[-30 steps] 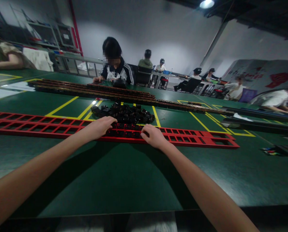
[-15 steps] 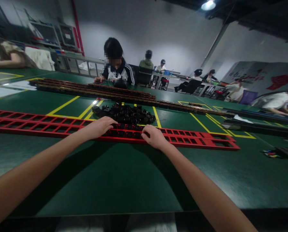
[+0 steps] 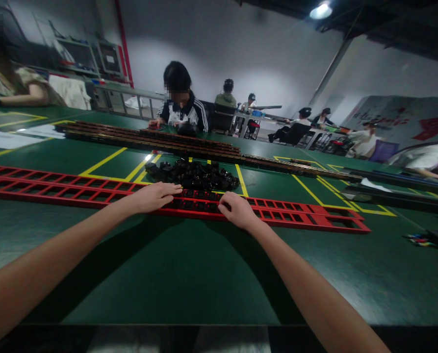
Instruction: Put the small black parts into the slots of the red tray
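Hands: two; the left hand (image 3: 156,197) lies over the frame left of the black inserts, the right hand (image 3: 237,210) at their right end.
Left fingers: stretched out and close together, with the thumb a little apart below them.
Right fingers: curled in toward the thumb; whether they pinch anything I cannot tell.
Red ladder-like frame with rectangular openings (image 3: 316,221): two parallel rows of openings; one piece or two laid side by side, I cannot tell. It lies flat on the near half of the green surface (image 3: 182,274).
Long axis: left to right, the right end slanting slightly nearer; that end is in full view, the left end cut off.
Small black square inserts (image 3: 200,206): about six visible between the hands, three per row; any under the fingers are hidden.
Heap of glossy black pieces (image 3: 200,176): one, just beyond the frame; too tangled to count.
Long brown-and-black strips (image 3: 148,139): several, on the far side, running left to right; their overlap prevents a sure count.
Black bundle with coloured tips (image 3: 421,240): one, at the right, blurred.
Co-worker in a black-and-white striped jacket (image 3: 184,113): one, seated across the surface.
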Demonstrator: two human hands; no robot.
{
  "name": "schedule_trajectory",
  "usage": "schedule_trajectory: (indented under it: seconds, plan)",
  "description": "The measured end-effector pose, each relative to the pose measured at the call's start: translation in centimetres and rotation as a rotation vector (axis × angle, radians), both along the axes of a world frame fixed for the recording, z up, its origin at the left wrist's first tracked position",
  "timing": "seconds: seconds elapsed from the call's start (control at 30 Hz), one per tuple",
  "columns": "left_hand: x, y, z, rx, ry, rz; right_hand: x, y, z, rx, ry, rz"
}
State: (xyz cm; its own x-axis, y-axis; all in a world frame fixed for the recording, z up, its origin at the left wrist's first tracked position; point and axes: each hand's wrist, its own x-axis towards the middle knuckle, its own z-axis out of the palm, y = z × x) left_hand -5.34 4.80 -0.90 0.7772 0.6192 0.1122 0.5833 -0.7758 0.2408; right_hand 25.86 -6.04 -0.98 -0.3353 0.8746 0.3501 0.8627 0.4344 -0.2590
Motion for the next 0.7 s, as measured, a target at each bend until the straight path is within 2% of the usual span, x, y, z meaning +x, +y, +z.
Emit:
schedule_trajectory:
  seconds: [0.1,0.17,0.27,0.37,0.53,0.6,0.7]
  plan:
    - [0.2,-0.7,-0.3,0.044,0.041,0.024,0.3,0.1,0.1,0.014,-0.004,0.006]
    - [0.2,-1.1,-0.5,0.088,0.050,0.021,0.7,0.1,0.4,0.033,-0.035,-0.046]
    - [0.2,-1.2,-0.6,0.156,0.061,0.039,1.6,0.2,1.5,0.038,-0.176,-0.285]
    - [0.4,-1.0,-0.2,0.169,0.080,0.032,2.7,0.1,2.7,-0.024,-0.309,-0.474]
    - [1.0,-0.8,0.2,0.170,0.107,0.073,4.6,-0.3,4.2,-0.154,-0.397,-0.780]
    - [1.2,-0.8,0.1,0.178,0.104,0.121,5.2,-0.5,4.4,-0.274,-0.393,-0.858]
    - [1.3,-0.9,-0.1,0.192,0.110,0.166,5.9,-0.4,4.4,-0.371,-0.372,-0.890]
